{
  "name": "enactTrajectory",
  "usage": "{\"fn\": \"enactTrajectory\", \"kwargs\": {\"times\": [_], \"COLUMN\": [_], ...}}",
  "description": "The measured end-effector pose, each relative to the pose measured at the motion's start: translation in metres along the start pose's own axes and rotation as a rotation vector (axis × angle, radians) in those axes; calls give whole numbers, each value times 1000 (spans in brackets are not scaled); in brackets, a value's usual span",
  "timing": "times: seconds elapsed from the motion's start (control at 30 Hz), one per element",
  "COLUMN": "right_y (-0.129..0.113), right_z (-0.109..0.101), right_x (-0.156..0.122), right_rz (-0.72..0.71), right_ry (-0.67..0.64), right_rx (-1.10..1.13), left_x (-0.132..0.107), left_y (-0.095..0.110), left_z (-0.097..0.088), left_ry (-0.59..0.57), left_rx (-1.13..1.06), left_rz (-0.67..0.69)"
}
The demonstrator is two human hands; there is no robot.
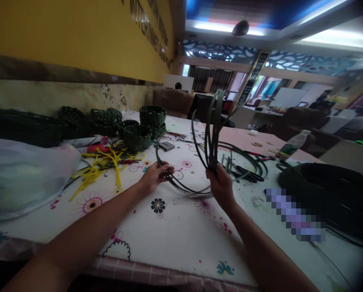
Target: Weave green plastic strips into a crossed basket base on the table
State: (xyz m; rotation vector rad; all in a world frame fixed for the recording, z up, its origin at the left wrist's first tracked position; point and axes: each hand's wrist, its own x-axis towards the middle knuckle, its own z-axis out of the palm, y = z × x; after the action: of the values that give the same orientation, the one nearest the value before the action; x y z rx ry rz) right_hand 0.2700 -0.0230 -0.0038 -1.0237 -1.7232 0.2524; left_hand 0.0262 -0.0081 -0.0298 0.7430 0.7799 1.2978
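A bundle of long dark green strips (212,134) rises in a curve from my right hand (220,184), whose fingers are wrapped round it. From there the strips loop down and left in an arc close over the flowered tablecloth (169,227). My left hand (157,175) pinches the left part of that arc between thumb and fingers. Behind my right hand lie more coiled green strips (251,162) on the table. Left of my left hand is a heap of yellow strips (93,174). A small grey flat block (167,146) lies beyond the left hand.
Woven dark green baskets (135,136) stand at the back left, behind a clear plastic bag (26,178). To the right are a large dark green coil (330,194) and a plastic bottle (295,144). Sofas (175,102) and people stand farther off.
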Motion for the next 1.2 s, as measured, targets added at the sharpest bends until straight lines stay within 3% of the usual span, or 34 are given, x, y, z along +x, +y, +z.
{"fn": "enactTrajectory", "kwargs": {"times": [0.27, 0.6, 0.9, 1.07, 1.2], "right_y": [20, 40, 14, 15, 23], "right_z": [-19, -43, -11, -6, -10], "right_x": [13, 26, 8, 7, 8], "right_rz": [-262, -289, -231, -287, -240], "right_ry": [137, 144, -136, -172, -144], "right_rx": [-371, -616, -395, -447, -442], "left_x": [1, 1, -2, -9, -11], "left_y": [6, 10, 16, 24, 24], "left_z": [-2, -2, 6, 13, 13], "left_ry": [53, 84, 33, -77, -131], "left_rx": [-11, -81, -205, -278, -257], "left_rz": [-102, -116, -110, -102, -78]}}
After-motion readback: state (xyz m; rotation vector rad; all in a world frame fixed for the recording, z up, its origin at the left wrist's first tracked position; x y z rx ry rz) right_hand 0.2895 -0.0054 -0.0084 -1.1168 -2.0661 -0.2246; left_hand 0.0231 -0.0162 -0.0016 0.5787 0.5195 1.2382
